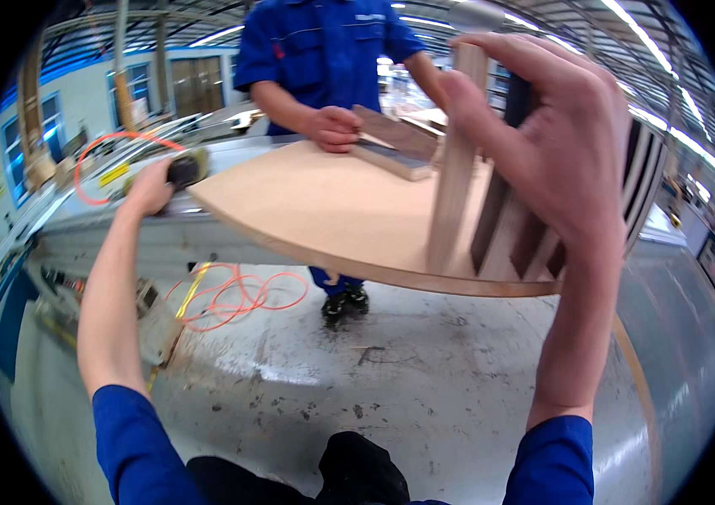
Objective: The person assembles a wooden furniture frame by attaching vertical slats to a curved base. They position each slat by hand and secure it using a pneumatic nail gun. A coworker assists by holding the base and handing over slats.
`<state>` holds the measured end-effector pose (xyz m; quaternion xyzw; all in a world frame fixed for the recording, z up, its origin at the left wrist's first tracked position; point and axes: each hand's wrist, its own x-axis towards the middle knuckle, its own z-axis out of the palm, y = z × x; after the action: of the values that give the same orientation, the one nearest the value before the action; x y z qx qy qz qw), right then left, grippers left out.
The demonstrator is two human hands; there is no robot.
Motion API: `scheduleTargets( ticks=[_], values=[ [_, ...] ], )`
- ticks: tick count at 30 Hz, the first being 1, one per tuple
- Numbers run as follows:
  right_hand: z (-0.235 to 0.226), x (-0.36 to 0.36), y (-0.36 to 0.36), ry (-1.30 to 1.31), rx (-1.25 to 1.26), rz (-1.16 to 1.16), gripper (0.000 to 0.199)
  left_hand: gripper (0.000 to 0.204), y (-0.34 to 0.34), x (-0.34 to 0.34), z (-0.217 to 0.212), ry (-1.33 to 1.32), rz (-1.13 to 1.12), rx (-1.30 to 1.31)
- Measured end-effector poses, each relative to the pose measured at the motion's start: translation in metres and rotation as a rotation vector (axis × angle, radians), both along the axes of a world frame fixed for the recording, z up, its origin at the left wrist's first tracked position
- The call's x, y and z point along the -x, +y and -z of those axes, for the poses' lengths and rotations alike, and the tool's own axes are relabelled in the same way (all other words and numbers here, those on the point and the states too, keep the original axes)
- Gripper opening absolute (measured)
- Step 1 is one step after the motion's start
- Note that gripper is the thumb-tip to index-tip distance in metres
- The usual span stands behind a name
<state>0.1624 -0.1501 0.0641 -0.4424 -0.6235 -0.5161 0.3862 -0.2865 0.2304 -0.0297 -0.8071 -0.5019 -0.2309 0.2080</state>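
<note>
My right hand (555,126), raised at the right, is closed around the upper part of a light wooden slat (452,202). The slat stands upright on a curved, light wooden board (307,198). Beside it, partly behind my hand and forearm, several dark and light slats (492,223) also stand on the board. At the left, my left hand (151,187) is closed on a dark tool with a rounded black end (185,169), near the board's pointed left tip. The tool's exact kind is unclear, and my fingers are partly hidden.
Across the board stands a co-worker in blue (315,59), whose hand (334,128) is at brown wooden pieces (395,135). An orange hose (80,172) loops near my left hand; more orange hose (244,295) hangs below. A long workbench (80,220) extends left.
</note>
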Motion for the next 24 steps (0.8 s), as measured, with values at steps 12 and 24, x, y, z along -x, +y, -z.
scheduleTargets(
  ticks=[12,24],
  values=[
    [0.02,0.033,-0.03,0.007,0.057,-0.194,0.026,0.028,-0.138,-0.004,0.028,-0.738,0.009,-0.591],
    [0.024,0.031,-0.025,0.007,0.044,-0.134,0.026,0.022,-0.376,-0.104,0.231,-1.829,0.75,0.605]
  ],
)
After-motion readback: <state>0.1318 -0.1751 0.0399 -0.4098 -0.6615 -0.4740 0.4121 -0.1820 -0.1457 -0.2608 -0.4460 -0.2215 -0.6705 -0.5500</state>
